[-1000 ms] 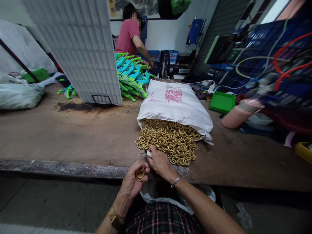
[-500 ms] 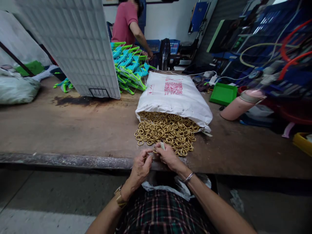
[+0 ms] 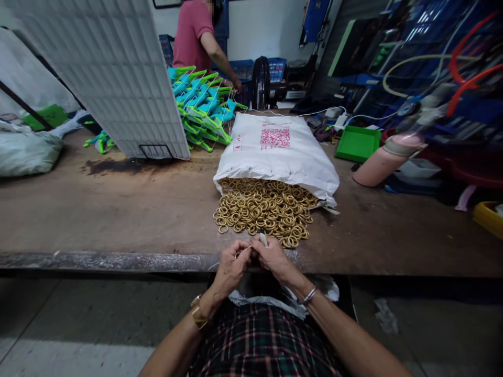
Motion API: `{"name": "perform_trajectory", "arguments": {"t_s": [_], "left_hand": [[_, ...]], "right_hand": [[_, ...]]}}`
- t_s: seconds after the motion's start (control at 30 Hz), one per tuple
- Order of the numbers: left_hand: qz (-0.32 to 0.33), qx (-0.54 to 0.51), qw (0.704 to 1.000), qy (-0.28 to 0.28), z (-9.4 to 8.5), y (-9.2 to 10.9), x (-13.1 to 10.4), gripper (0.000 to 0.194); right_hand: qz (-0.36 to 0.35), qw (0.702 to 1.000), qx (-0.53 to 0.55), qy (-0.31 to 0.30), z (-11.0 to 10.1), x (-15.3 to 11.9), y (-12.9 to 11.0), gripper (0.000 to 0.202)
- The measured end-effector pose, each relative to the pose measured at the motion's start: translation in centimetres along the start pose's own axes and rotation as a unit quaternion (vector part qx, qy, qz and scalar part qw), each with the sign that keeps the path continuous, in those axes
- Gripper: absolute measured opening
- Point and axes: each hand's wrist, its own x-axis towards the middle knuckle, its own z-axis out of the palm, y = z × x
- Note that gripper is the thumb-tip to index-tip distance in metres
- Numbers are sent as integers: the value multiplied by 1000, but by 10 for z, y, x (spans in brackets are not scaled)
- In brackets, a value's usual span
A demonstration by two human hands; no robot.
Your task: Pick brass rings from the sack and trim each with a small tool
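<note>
Since a second ago, the right hand [image 3: 273, 256] has drawn back from the heap of rings and met the left hand [image 3: 233, 267], fingertips almost touching, just above the table's near edge. The left hand is curled, pinching a gold ring [image 3: 250, 247] between thumb and fingers, with another glint of gold showing inside its grip. The right hand is closed around a small pale tool [image 3: 263, 239] with a dark end (too small to make out exactly). A gold-toned watch [image 3: 198, 313] circles the left wrist, a silver bracelet [image 3: 309, 294] the right. Directly beyond the hands, a heap of gold rings [image 3: 267, 212] spills from the open mouth of a white sack [image 3: 281, 152] printed with a red square code, lying on a worn brown table [image 3: 98, 209]. To the sack's right are a green tray [image 3: 357, 144] and a tilted pink bottle [image 3: 387, 162]; to its left, a pile of green-and-turquoise plastic pieces [image 3: 206, 107] beside a tall white panel [image 3: 102, 78]. Farther back, a person in a pink shirt [image 3: 192, 31] reaches down behind that pile, near a black fan [image 3: 261, 84].
</note>
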Motion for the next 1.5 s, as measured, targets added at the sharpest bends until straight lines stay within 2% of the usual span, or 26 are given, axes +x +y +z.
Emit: {"name": "perform_trajectory", "arguments": {"t_s": [0.27, 0.4, 0.47, 0.57, 0.67, 0.83, 0.97, 1.1, 1.17, 1.23, 1.37, 1.5], "left_hand": [[-70, -110, 990, -56, -1, -2, -3, 31], [-80, -157, 983, -55, -1, -2, -3, 33], [-76, -160, 983, -42, 0, -3, -3, 34], [-54, -133, 989, -20, 0, -5, -2, 33], [-31, -85, 996, 1, 0, -4, -2, 32], [-4, -33, 999, 19, -2, -4, -2, 31], [0, -34, 999, 19, -6, -4, -6, 31], [-24, -105, 994, -28, -13, 1, -20, 28], [-35, -172, 983, -56, -16, 4, -26, 25], [-53, -243, 967, -59, -21, 5, -29, 25], [-77, -316, 945, -13, -34, 2, -31, 26], [-73, -342, 936, 28, -47, 0, -32, 24]], "right_hand": [[-38, 997, -60, 20, -3, 3, 3, 27], [-71, 988, -127, 46, -6, 3, 5, 27], [-112, 969, -213, 52, -8, -1, 5, 22], [-164, 921, -353, 8, -8, -8, 6, 14], [-167, 883, -439, -19, -5, -13, 6, 18], [-137, 850, -506, -43, -3, -14, -3, 23], [-114, 827, -547, -58, -3, -12, -9, 25], [-99, 817, -567, -40, -3, 0, -15, 25], [-110, 815, -568, -37, 2, 8, -17, 23], [-132, 815, -564, -38, 12, 14, -19, 21], [-179, 812, -555, -18, 39, 27, -20, 19], [-149, 795, -587, 10, 59, 39, -21, 19]]}}
